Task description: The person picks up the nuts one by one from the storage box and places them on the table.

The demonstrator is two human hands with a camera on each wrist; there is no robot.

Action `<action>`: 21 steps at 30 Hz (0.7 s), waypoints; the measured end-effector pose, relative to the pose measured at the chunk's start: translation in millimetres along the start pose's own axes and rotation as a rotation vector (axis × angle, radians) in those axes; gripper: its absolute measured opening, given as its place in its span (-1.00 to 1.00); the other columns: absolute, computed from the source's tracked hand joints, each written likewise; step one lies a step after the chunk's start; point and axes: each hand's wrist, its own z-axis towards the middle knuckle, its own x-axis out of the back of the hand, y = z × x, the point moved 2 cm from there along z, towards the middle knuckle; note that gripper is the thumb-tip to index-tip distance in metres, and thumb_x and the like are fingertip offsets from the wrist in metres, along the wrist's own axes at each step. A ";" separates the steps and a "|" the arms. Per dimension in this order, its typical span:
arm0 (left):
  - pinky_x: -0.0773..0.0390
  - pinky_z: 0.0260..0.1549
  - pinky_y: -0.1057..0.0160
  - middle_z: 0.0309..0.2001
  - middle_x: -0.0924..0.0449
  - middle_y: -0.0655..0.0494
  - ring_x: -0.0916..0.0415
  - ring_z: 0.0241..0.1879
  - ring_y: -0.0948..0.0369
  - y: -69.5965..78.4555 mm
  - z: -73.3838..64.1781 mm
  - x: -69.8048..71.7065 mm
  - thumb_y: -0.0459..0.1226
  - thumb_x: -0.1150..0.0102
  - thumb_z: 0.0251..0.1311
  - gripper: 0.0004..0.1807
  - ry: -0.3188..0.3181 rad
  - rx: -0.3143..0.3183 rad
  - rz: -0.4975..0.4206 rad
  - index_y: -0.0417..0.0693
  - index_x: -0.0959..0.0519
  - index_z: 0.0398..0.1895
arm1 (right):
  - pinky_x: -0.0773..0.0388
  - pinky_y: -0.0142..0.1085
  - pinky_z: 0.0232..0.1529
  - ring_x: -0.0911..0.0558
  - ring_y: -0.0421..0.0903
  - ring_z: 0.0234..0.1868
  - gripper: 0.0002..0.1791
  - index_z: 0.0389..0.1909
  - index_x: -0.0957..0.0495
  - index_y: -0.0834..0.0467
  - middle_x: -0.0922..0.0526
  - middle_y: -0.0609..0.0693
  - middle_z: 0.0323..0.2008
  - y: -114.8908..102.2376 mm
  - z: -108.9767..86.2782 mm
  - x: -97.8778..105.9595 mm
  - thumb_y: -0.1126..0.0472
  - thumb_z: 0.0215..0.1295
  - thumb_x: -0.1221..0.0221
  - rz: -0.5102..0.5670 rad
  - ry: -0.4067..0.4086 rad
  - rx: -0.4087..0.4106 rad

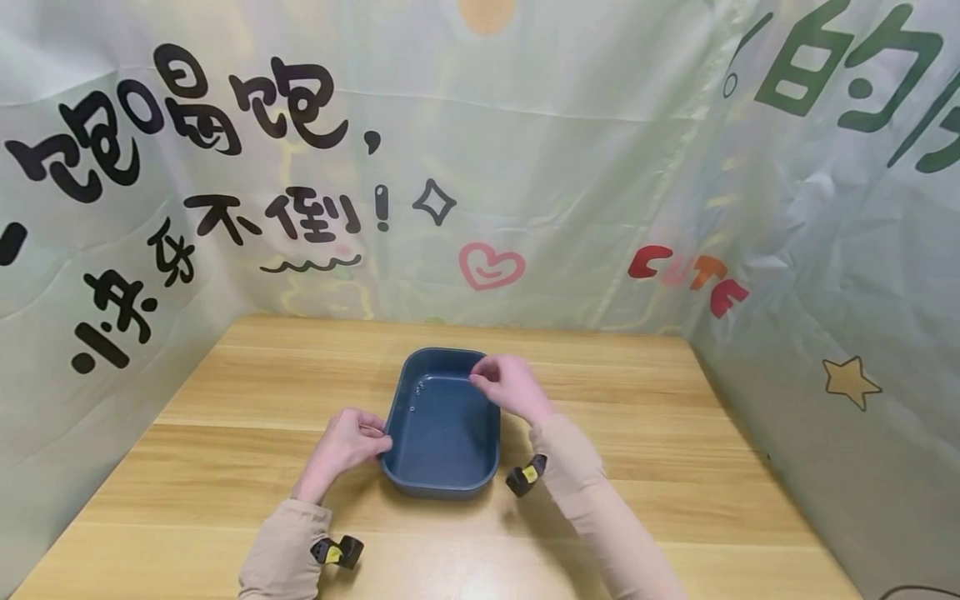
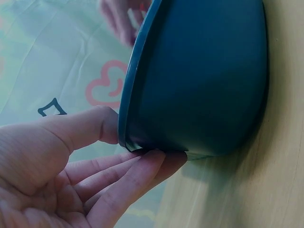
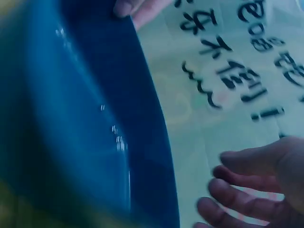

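Observation:
A dark blue rectangular plastic tub (image 1: 442, 433) with rounded corners stands on the table. My left hand (image 1: 352, 442) grips its left rim. In the left wrist view, the thumb of the left hand (image 2: 95, 175) lies at the rim and the fingers are against the outer wall of the tub (image 2: 204, 76). Over the far right corner is my right hand (image 1: 513, 385). The right wrist view shows the right hand (image 3: 256, 185) with thumb and loosely bent fingers apart, nothing visible between them. Small shiny specks (image 1: 418, 388) lie along the tub's left inner side; whether droplets or bits, I cannot tell.
The wooden table (image 1: 637, 408) reaches back to a printed fabric curtain (image 1: 562, 167), which also hangs at the left and right sides. A black wrist camera (image 1: 339, 552) sits at the left sleeve, another wrist camera (image 1: 527, 475) at the right. A dark cable (image 1: 918, 589) shows at bottom right.

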 end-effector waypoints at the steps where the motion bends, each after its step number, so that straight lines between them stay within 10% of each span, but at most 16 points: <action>1: -0.76 -0.32 0.18 -0.25 -0.75 -0.33 -0.77 -0.31 0.01 -0.2 0.1 0.1 -0.41 -0.32 -0.07 -0.63 0.001 0.000 -0.002 -0.49 -0.64 -0.15 | -0.63 -0.27 -0.19 -0.67 -0.11 -0.32 -0.87 -0.27 -0.72 0.21 -0.78 0.06 -0.33 -5.6 5.6 -3.8 0.22 0.28 -0.27 -0.015 -0.045 -0.001; 12: -0.76 -0.29 0.18 -0.24 -0.76 -0.30 -0.76 -0.29 0.03 0.7 0.0 1.4 -0.41 -0.33 -0.05 -0.63 -0.009 0.023 -0.015 -0.47 -0.65 -0.13 | -0.56 -0.31 -0.30 -0.61 -0.14 -0.36 -0.90 -0.34 -0.69 0.07 -0.69 -0.05 -0.39 -25.7 48.3 -59.0 0.13 0.27 -0.32 -0.153 -0.407 -0.152; 21: -0.75 -0.31 0.19 -0.27 -0.77 -0.28 -0.76 -0.31 0.06 1.2 -0.9 0.7 -0.41 -0.33 -0.06 -0.65 -0.004 0.018 -0.014 -0.46 -0.66 -0.16 | -0.53 -0.41 -0.57 -0.56 -0.17 -0.57 -0.92 -0.38 -0.66 0.17 -0.59 -0.02 -0.52 -25.4 55.8 -86.9 0.26 0.20 -0.37 -0.093 -0.443 -0.250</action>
